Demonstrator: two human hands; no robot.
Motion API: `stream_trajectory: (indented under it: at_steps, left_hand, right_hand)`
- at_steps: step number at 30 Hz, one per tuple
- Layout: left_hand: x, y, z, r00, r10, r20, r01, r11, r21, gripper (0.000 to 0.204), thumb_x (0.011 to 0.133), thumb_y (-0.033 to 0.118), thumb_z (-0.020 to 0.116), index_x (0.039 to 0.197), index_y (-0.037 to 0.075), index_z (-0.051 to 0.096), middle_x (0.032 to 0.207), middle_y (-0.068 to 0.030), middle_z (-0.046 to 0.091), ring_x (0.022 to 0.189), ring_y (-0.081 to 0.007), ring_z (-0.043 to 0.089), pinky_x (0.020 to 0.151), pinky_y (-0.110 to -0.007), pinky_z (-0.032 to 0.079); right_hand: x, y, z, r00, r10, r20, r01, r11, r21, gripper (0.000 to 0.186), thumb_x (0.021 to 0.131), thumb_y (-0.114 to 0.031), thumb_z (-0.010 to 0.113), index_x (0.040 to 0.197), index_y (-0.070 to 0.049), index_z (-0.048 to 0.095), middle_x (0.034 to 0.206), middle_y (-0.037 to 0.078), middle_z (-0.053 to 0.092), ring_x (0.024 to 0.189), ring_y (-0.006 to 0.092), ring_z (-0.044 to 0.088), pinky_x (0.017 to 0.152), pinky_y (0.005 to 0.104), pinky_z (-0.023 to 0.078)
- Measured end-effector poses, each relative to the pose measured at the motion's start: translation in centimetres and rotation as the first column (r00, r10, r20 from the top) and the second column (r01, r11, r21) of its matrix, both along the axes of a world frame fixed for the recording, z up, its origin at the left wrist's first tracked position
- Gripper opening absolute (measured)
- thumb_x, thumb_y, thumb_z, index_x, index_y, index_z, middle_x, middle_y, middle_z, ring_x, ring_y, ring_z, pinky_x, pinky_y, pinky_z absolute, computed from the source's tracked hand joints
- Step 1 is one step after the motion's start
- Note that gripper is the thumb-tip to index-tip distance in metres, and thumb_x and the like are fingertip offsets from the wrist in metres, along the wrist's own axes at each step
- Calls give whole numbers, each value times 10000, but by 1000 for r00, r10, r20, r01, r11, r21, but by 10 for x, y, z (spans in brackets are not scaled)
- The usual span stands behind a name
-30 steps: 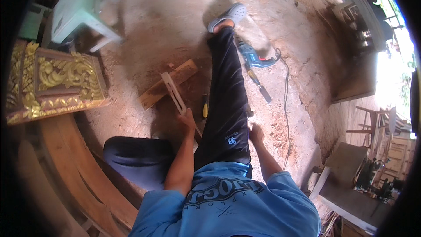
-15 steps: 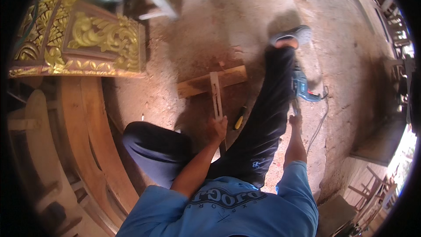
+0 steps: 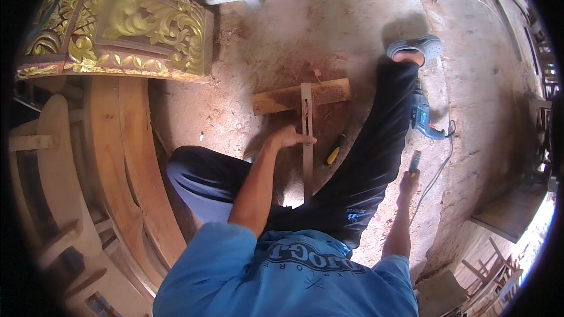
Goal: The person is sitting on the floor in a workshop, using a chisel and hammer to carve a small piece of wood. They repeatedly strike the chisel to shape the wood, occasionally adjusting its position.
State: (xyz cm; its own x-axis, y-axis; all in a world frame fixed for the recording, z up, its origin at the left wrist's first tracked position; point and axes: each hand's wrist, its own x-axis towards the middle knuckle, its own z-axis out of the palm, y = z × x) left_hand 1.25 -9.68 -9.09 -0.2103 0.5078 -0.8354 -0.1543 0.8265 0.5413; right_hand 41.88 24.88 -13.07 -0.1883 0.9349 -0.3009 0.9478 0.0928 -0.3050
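Slotted bar (image 3: 307, 161) crosses the plank's (image 3: 332, 92) near edge, probably for support; left hand (image 3: 286, 137) spans it, fingers' closure untellable; right hand's (image 3: 408, 184) fingers grasp a chisel (image 3: 416, 159).

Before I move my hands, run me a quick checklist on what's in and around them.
1. Left hand on the slotted wood strip: ok, touching.
2. Right hand holding the tool: ok.
3. Tool's sharp end pointing safely: cannot tell, too small.
4. Strip touching the plank: cannot tell, they overlap in view.
5. Drill apart from the tool: ok, a gap shows.
6. Loose tools off the floor: not ok, a yellow-handled one lies right of the strip.
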Motion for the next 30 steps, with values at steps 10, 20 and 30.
stream_trajectory:
  at_steps: [10,20,30]
  left_hand:
    - [-138,65,26,653,578,-490,-395,811,431,797,837,629,707,1296,-16,612,1288,-243,655,1174,-339,652,1003,-435,492]
    - [49,-12,96,884,435,173,-467,829,308,831,932,550,682,1508,8,429,1395,-159,586,1237,-240,609,1030,-344,474]
    - [-3,-1,215,793,609,7,-379,484,789,406,1007,458,630,1076,58,611,901,-36,666,814,-140,664,767,-284,542]
  right_hand:
    - [-53,-15,186,675,2,-738,-138,983,-124,303,992,-290,562,1142,-29,593,732,15,481,645,126,525,644,298,505]
    - [-229,-156,233,525,-216,-823,-427,770,-475,350,986,-141,561,1310,-11,566,825,35,608,748,119,607,733,282,534]
    - [-230,-173,243,523,387,-759,-665,743,-80,369,953,-199,657,1284,-34,657,1126,198,723,1023,289,710,898,368,529]
